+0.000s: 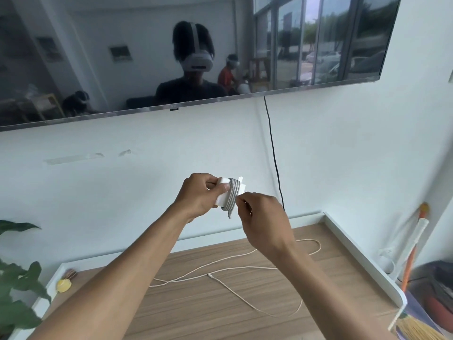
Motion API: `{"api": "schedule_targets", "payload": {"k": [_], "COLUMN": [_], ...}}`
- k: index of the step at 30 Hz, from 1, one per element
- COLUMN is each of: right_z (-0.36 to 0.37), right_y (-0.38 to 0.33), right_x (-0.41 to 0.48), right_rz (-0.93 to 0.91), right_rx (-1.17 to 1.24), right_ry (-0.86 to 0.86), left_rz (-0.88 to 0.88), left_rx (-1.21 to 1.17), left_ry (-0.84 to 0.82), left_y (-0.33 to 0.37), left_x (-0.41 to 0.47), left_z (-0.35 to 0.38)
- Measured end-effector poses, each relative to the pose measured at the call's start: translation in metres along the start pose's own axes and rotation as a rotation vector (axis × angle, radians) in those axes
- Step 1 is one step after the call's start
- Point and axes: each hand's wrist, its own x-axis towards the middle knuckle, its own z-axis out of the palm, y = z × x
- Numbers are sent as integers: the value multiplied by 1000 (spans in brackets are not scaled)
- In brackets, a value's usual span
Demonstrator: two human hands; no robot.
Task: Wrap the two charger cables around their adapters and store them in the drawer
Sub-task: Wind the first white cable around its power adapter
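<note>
Left hand (201,192): raised above the table (343,315), closed on the left end of a white adapter (224,198), thumb across its near face. Grey cable (232,196): wound in several tight turns around the adapter's middle, a short tail hanging below the coil. Right hand (263,223): just right of the adapter, fingers curled in a pinch at the coil's near edge, apparently on the cable's last stretch; exact hold on the end hidden by the fingers. Judged stage: first charger nearly finished, only the tail left to tuck or secure. Second cable (245,269): cream, loose and unwound on the wooden top, looping from the left past a small connector (210,275) near the middle, out to the right and back toward the near side. Second adapter: not visible, possibly hidden behind the arms or outside the view. Drawer: not in view; open or shut, cannot tell. Remaining, by judgement: securing the grey tail, winding the cream cable around its adapter, placing both in the drawer; roughly a third to a half of the task done. Also present: dark screen (98,57) on the far wall, black cord (273,155) hanging beneath it, plant (17,278) at the near left, broom (414,244) at the right, yellow item (64,285) on the table's left edge.
</note>
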Motion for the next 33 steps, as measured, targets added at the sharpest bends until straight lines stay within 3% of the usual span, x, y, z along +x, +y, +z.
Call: {"api": "schedule_targets", "payload": {"k": [7,15,20,24,33], "right_z": [27,43,52,45,-14], "right_y": [-2,6,23,43,50], "right_x": [-26,-35,-33,-18,33], "right_rz": [50,241,323,298,191], "right_rx": [195,525,586,445,282], "right_ry": [65,90,28,-51,-347], "left_rz": [-167,-133,-95,9,146], "left_rx": [-307,-433,-478,-333,210], "left_ry": [-12,-84,-211,-356,-440], "left_y": [8,19,27,24,10], "left_x": [-3,-17,-28,-40,-44], "left_z": [1,0,-5,-6,-24]}}
